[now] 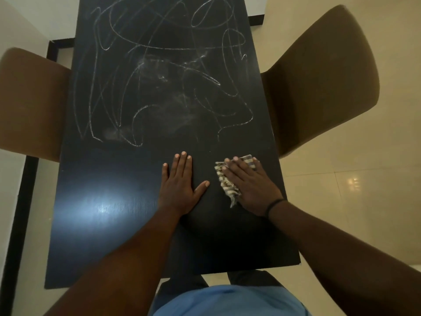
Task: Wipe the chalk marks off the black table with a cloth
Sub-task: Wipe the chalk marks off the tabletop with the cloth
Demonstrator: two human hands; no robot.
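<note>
The black table (109, 224) runs away from me, long and narrow. White chalk marks (164, 71) loop across its middle and far part, with smeared patches among them; the near part shows no chalk. My right hand (250, 188) lies flat near the right edge, pressing a striped, frayed cloth (224, 182) onto the surface. The cloth shows at the fingertips and along the thumb side. My left hand (180, 181) rests palm down beside it, fingers spread, holding nothing.
A brown chair (29, 103) stands against the table's left side and another brown chair (325, 74) against its right side. Beige floor tiles (355, 201) lie to the right. A light reflection glares on the near left of the tabletop.
</note>
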